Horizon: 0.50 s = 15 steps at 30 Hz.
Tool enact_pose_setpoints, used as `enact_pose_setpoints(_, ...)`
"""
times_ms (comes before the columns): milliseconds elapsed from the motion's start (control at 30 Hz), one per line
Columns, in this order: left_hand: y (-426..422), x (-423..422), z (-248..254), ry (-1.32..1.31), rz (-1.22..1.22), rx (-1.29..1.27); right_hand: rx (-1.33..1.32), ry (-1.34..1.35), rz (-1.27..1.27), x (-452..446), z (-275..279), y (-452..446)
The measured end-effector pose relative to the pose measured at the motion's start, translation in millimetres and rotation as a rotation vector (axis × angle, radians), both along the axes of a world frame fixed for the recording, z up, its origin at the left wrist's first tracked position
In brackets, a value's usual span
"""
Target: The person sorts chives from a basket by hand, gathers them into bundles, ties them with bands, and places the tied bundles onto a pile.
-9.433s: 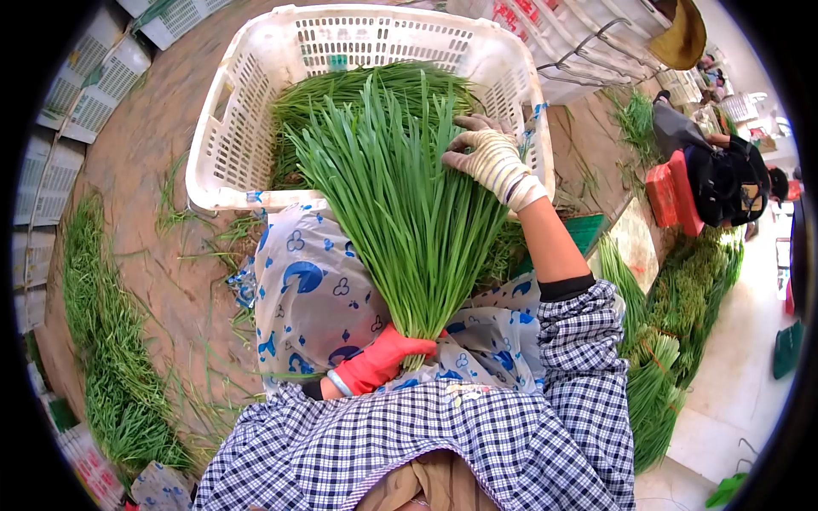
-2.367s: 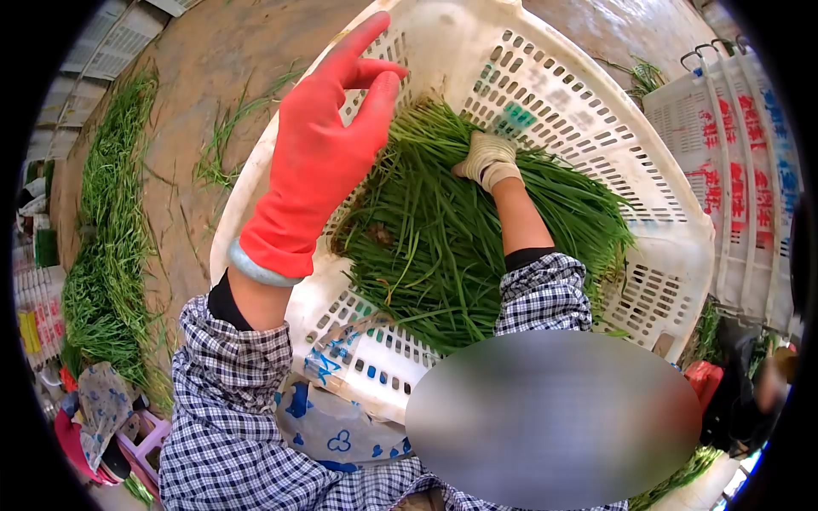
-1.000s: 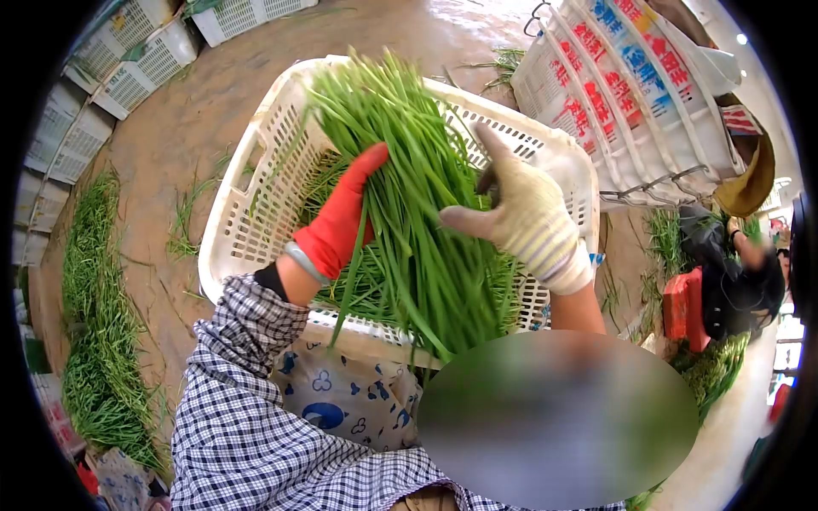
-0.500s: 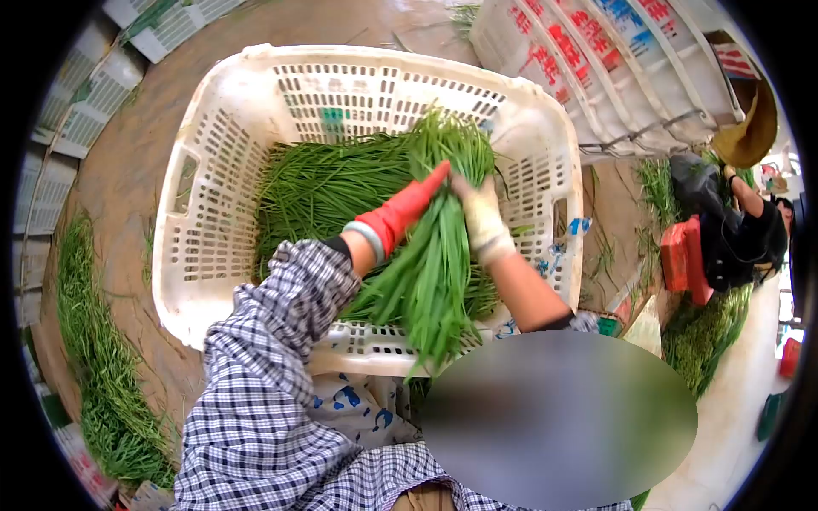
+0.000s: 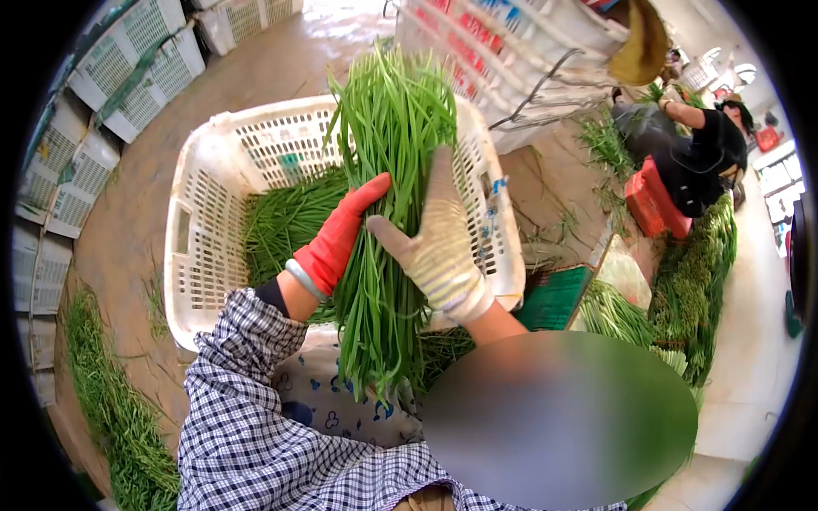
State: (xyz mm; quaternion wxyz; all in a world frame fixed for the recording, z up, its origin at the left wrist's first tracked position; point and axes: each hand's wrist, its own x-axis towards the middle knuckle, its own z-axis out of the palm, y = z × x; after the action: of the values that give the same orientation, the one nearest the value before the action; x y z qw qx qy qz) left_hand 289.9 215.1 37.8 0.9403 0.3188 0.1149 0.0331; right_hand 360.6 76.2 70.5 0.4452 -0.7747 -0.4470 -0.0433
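Note:
A thick bunch of garlic chives [image 5: 388,170] stands nearly upright in front of me, its tips hanging towards my lap. My left hand [image 5: 339,234], in a red rubber glove, clasps the bunch from the left side. On the other side, my right hand [image 5: 439,243], in a cream and grey striped knit glove, presses around the stalks with the thumb across the front. Behind and below the bunch is a white slatted plastic basket [image 5: 209,255]. More chives [image 5: 294,213] lie inside it, partly hidden by my left arm and the bunch.
Stacked white crates [image 5: 136,72] line the left side. Loose greens [image 5: 111,392] lie in a long heap on the muddy floor. A large white container with red print [image 5: 486,51] stands beyond the basket. At right, a person in black [image 5: 694,153] sits by a red crate [image 5: 652,200].
Both hands have lifted the bunch from low over the basket, bringing it closer and more upright. My view has shifted right, showing more greens beside the basket.

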Motion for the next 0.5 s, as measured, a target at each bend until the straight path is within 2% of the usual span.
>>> enact_pose_setpoints(67,-23.6,-24.9,54.3,-0.070,0.000,-0.021,0.449,0.427,0.145,-30.0,39.9,-18.6)
enact_pose_setpoints(100,-27.8,-38.8,69.6,-0.093,0.004,-0.003,0.580,0.442,0.057,-44.7,36.2,-23.5)
enact_pose_setpoints(133,-36.5,-52.2,84.8,-0.129,0.027,0.151,0.720,0.669,0.090,-55.1,39.5,-31.6)
enact_pose_setpoints(167,-46.4,-64.5,96.6,-0.163,0.048,0.306,0.763,0.848,0.206,-67.4,59.0,-45.8)
enact_pose_setpoints(200,-55.7,-72.2,99.7,-0.175,0.045,0.323,0.800,1.029,0.325,-78.4,77.6,-60.5)
enact_pose_setpoints(267,-73.7,-84.3,96.6,-0.289,0.364,1.336,0.654,1.069,0.186,-82.5,36.1,-63.4)
enact_pose_setpoints(300,-89.6,-95.5,107.5,-0.394,0.414,1.493,0.939,0.985,0.235,-99.6,34.8,-53.7)
enact_pose_setpoints(333,-99.7,-103.3,115.3,-0.409,0.390,1.507,0.967,0.979,0.224,-103.6,32.8,-56.4)
enact_pose_setpoints(400,-123.4,-124.4,127.0,-0.478,0.515,1.769,1.043,1.198,0.319,-120.4,37.9,-74.2)
enact_pose_setpoints(433,-134.0,-132.7,114.9,-0.539,0.328,1.150,1.117,1.209,0.341,-133.3,37.8,-84.7)
enact_pose_setpoints(467,-145.6,-148.6,111.4,-0.550,0.296,1.151,1.190,1.219,0.366,-147.5,43.2,-95.4)
enact_pose_setpoints(500,-157.0,-167.4,107.0,-0.450,0.127,1.017,1.263,1.226,0.392,-161.6,48.6,-106.1)
